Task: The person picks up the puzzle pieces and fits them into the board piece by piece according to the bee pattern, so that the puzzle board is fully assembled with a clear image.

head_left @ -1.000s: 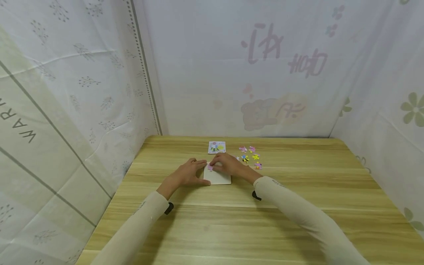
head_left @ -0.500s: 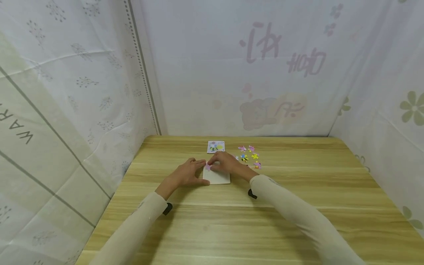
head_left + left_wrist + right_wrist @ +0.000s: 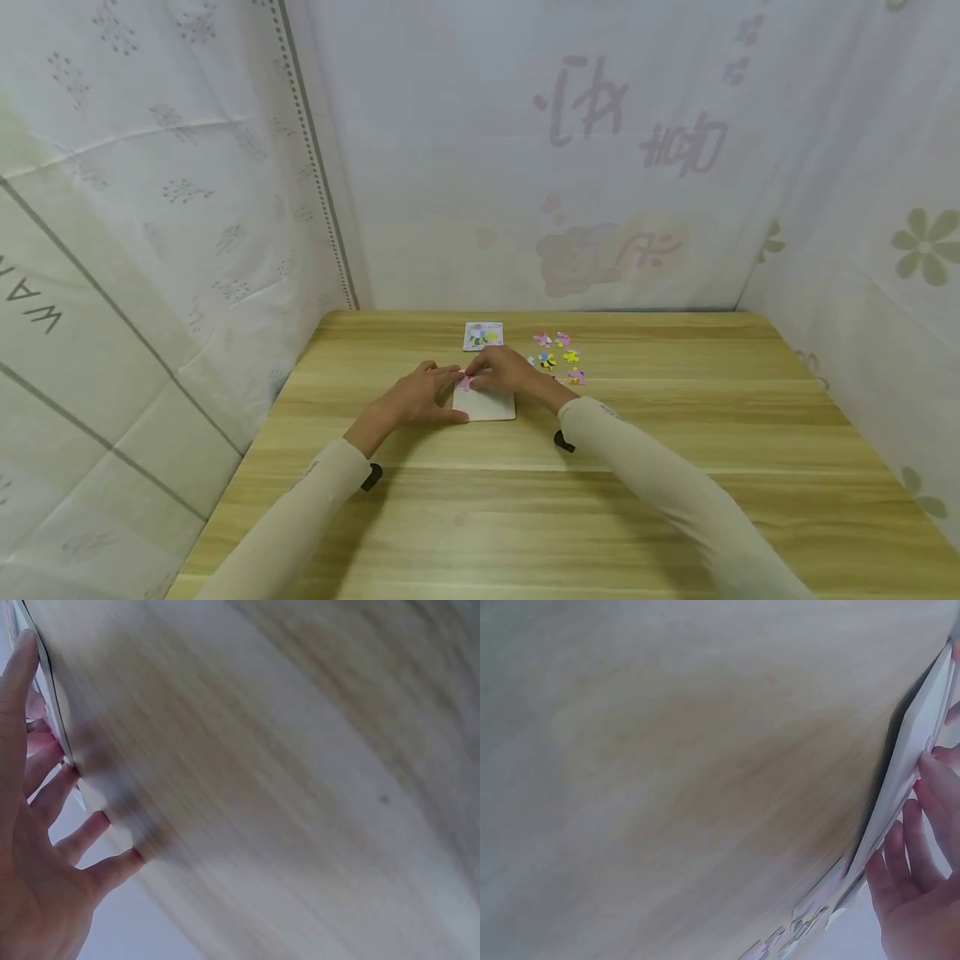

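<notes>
One pink piece (image 3: 464, 384) nudged left on one board (image 3: 491, 407).

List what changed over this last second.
The right hand has nudged the pink piece slightly toward the left edge of the white board. Nothing was let go. The left hand stays at that edge; the loose pieces and picture card lie unchanged.

left cloth (image 3: 150, 275): you can read slanted capitals "w" and "a", the next letter cut off at the view's edge. back cloth (image 3: 450, 183): pinkish stylised lettering, illegible to you. your sleeves (image 3: 660, 475): dark print, too small to read.
</notes>
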`<state>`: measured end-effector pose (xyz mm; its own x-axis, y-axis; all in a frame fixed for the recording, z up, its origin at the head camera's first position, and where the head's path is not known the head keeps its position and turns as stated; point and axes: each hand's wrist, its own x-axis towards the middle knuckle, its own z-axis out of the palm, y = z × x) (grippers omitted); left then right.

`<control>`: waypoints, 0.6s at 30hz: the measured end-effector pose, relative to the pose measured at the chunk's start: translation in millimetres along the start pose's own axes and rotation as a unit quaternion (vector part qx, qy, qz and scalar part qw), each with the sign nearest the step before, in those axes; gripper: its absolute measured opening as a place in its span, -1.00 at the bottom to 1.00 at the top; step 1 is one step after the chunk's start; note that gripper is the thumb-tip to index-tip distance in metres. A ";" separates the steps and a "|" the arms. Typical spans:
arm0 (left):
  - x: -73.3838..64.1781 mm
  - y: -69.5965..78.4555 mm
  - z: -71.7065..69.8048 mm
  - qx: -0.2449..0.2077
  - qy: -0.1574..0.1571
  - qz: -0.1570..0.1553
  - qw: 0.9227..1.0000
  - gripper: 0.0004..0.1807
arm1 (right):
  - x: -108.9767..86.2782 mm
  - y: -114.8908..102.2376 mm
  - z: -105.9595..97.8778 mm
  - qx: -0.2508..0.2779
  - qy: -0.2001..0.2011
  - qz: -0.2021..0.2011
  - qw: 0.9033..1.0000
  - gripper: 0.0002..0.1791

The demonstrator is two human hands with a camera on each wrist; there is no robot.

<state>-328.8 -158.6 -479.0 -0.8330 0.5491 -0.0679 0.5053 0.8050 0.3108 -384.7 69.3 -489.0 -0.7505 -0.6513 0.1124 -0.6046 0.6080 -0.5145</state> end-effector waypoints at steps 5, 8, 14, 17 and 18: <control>1.4 0.3 -1.1 0.001 0.005 0.000 1.000 0.01 | 1.4 1.9 -2.5 -0.015 -0.003 -0.017 1.000 -0.77; 2.0 -0.5 -1.4 0.001 0.006 0.002 1.000 0.02 | 2.5 4.1 -3.7 -0.017 -0.002 -0.014 1.000 -0.78; 1.2 0.4 -1.5 0.001 -0.002 0.001 1.000 0.01 | -0.6 9.8 -8.7 -0.006 0.010 0.015 1.000 -0.74; 1.3 1.6 -0.9 -0.003 -0.002 0.001 1.000 0.01 | -4.7 14.9 -14.2 0.011 0.017 0.035 0.999 -0.72; 1.3 2.1 -0.6 -0.006 -0.002 0.002 1.000 0.01 | -6.6 17.3 -16.5 0.015 0.019 0.040 0.999 -0.72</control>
<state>-329.0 -156.4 -477.8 -0.8300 0.5532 -0.0710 0.5057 0.8003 0.3222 -394.6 91.6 -484.6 -0.8064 -0.5824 0.1022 -0.5342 0.6435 -0.5481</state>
